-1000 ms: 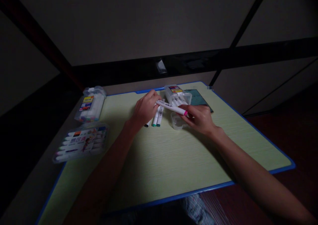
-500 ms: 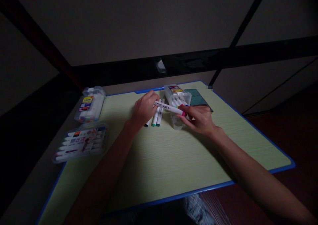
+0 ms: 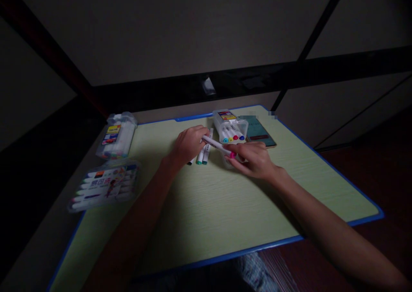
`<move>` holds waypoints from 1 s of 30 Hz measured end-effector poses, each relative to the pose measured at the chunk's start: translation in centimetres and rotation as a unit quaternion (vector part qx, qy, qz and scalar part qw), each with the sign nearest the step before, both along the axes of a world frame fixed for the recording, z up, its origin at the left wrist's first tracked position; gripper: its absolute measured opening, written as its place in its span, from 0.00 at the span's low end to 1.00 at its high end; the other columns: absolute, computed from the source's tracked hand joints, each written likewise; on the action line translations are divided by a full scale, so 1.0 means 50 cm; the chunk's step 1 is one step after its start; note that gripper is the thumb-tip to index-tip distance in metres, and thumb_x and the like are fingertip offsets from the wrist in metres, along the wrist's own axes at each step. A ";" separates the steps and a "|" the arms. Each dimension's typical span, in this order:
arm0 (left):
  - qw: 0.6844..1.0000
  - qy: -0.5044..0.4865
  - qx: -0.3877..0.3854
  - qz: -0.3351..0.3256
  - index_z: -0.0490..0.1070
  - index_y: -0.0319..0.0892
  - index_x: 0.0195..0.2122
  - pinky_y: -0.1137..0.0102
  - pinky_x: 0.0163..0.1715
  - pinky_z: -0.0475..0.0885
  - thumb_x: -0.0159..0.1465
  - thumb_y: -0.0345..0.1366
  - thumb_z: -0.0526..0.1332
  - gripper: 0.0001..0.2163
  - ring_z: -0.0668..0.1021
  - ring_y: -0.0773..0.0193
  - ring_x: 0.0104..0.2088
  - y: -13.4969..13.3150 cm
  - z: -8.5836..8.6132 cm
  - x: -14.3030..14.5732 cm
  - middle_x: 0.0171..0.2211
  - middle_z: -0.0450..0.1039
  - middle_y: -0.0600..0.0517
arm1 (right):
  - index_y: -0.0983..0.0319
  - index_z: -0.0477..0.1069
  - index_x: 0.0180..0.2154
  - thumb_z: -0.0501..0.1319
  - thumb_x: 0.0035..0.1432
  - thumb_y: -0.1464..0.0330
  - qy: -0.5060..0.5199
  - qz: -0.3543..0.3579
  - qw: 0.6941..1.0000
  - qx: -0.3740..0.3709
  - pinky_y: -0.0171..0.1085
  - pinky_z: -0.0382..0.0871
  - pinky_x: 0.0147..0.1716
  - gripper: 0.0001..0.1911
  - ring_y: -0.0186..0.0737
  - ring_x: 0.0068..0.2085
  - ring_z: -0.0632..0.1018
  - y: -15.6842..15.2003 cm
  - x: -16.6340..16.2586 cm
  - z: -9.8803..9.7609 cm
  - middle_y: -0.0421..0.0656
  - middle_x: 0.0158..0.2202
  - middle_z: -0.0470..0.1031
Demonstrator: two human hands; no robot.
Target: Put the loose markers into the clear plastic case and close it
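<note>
A white marker with a pink cap is held at both ends. My left hand is closed round its far end; my right hand pinches the pink-capped end. Under and beside my left hand lie a few loose markers with teal caps on the pale green table top. Just behind the held marker stands an open clear marker box showing several coloured caps. Its clear lid lies partly hidden under my right hand.
A phone lies right of the open box. At the table's left edge sit a clear tub of markers and a flat pack of markers. The table has a blue rim; dark floor lies to the right.
Both hands have drawn a little towards me and lower, bringing the pink-capped marker down near the table. The open box's coloured caps and the phone now show behind them.
</note>
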State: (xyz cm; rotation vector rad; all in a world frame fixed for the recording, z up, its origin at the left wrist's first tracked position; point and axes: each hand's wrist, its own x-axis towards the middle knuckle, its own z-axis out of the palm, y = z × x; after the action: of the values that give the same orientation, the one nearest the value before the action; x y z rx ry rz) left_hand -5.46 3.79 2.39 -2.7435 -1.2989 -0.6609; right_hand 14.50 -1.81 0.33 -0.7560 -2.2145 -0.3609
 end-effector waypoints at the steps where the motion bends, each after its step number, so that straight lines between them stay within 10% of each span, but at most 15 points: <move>1: 1.000 0.003 -0.004 -0.012 0.70 0.40 0.30 0.72 0.29 0.64 0.53 0.26 0.51 0.09 0.72 0.65 0.31 0.001 -0.001 -0.001 0.30 0.71 0.51 | 0.64 0.69 0.39 0.53 0.56 0.66 0.002 0.009 1.000 -0.009 0.30 0.61 0.23 0.12 0.28 0.22 0.69 -0.002 -0.004 0.001 0.38 0.22 0.72; 17: 0.988 0.033 -0.009 -0.148 0.70 0.40 0.35 0.68 0.42 0.67 0.56 0.25 0.49 0.12 0.72 0.64 0.40 0.009 -0.025 0.001 0.36 0.72 0.50 | 0.64 0.66 0.46 0.48 0.60 0.66 -0.030 0.088 0.990 -0.110 0.32 0.61 0.25 0.16 0.32 0.28 0.71 0.002 -0.019 0.002 0.42 0.30 0.72; 30: 0.988 0.053 -0.069 -0.131 0.70 0.42 0.37 0.69 0.39 0.66 0.57 0.30 0.52 0.10 0.72 0.65 0.38 0.008 -0.032 0.002 0.36 0.73 0.51 | 0.61 0.67 0.33 0.50 0.58 0.65 0.082 0.037 0.996 0.007 0.32 0.64 0.24 0.09 0.32 0.24 0.72 -0.015 -0.013 0.008 0.40 0.24 0.73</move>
State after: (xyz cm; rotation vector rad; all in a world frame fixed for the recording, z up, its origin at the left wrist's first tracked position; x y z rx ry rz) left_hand -5.36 4.17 0.81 -3.0470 -1.0074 -0.4434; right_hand 13.87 -2.56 0.73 -0.6706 -2.0758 -0.2681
